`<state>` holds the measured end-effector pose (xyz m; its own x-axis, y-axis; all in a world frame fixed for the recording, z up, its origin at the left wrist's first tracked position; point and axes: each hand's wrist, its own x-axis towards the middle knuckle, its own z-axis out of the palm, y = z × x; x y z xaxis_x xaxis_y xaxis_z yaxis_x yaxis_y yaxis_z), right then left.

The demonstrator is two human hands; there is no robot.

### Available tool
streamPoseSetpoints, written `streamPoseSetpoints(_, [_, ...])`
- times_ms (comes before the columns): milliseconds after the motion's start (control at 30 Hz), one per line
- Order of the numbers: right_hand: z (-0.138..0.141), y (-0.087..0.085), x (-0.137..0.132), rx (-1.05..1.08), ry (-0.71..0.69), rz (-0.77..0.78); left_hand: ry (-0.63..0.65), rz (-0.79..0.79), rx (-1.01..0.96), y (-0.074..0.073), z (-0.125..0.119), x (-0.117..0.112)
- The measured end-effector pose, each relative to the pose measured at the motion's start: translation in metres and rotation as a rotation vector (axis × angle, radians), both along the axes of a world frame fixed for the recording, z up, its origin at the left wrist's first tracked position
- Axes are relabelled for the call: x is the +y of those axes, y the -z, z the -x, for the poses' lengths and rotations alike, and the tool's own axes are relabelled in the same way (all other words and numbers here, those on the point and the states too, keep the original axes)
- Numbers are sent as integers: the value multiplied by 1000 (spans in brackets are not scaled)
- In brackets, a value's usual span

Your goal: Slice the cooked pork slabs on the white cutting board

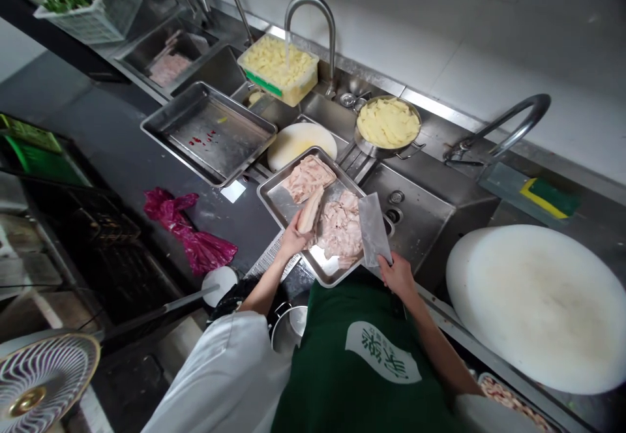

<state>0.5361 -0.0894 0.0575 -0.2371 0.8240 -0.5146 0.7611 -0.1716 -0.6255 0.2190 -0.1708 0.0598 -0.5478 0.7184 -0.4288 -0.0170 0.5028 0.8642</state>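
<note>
My left hand [292, 238] is closed around a pale slab of meat [311, 210], lifted at a tilt over a metal tray [325, 282]. In my right hand [398, 275] is a cleaver [374, 227], its broad blade at the tray's right edge. A heap of sliced meat [341, 224] lies in the tray beneath and beside the slab. Another piece of meat [309, 177] rests at the tray's far end. The cleaver's handle is mostly hidden in my fingers.
Behind the tray are a white round board [303, 145], a pot of yellow slices [388, 124] and a tub of yellow pieces [278, 64] under running water. A large metal tray [195, 139] stands left. A big round chopping board [538, 309] lies right of the sink [415, 208].
</note>
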Motion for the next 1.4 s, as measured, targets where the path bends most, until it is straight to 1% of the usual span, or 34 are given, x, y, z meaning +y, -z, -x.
streamPoseSetpoints(100, [0,-3,1,-32,-25,-31,-98,-117,-226,0,-1,-6])
streamPoseSetpoints(167, [-2,-3,1,-38,-40,-62,-171,-139,-364,1,0,-15])
streamPoseSetpoints(233, [-5,-3,0,-33,-40,-92,-222,-150,-441,0,1,-23])
streamPoseSetpoints(300, [-8,-2,-1,-25,-24,-117,-235,-161,-489,-3,0,-28])
streamPoseSetpoints(367, [-12,-2,-1,-17,-2,-143,-218,-201,-531,-6,-3,-27])
streamPoseSetpoints(467, [-23,-5,-1,-11,27,-209,-206,-281,-588,-10,-10,-16])
streamPoseSetpoints(567, [-44,-15,-2,-36,42,-268,-200,-314,-605,-14,-25,1])
streamPoseSetpoints(667, [-81,-27,-6,-103,83,-311,-144,-313,-596,-21,-50,21])
streamPoseSetpoints(733, [-113,-33,-12,-162,129,-327,-83,-292,-597,-28,-76,35])
streamPoseSetpoints(800, [-149,-37,-19,-219,176,-338,-26,-268,-593,-36,-109,50])
streamPoseSetpoints(867, [-187,-40,-28,-281,211,-365,15,-264,-579,-42,-150,65])
streamPoseSetpoints(933, [-228,-42,-36,-366,222,-399,55,-263,-587,-46,-198,80])
streamPoseSetpoints(1033, [-289,-45,-41,-530,197,-391,132,-226,-647,-45,-284,102])
streamPoseSetpoints(1100, [-327,-47,-40,-623,183,-341,167,-197,-670,-42,-348,118])
streamPoseSetpoints(1167, [-360,-49,-36,-676,175,-283,167,-182,-650,-36,-415,134])
streamPoseSetpoints(1267, [-398,-50,-28,-664,153,-213,167,-184,-543,-22,-508,153])
streamPoseSetpoints(1333, [-417,-48,-25,-589,147,-175,224,-154,-432,-11,-555,158])
streamPoseSetpoints(1400, [-432,-44,-24,-468,155,-136,349,-64,-290,-2,-583,159])
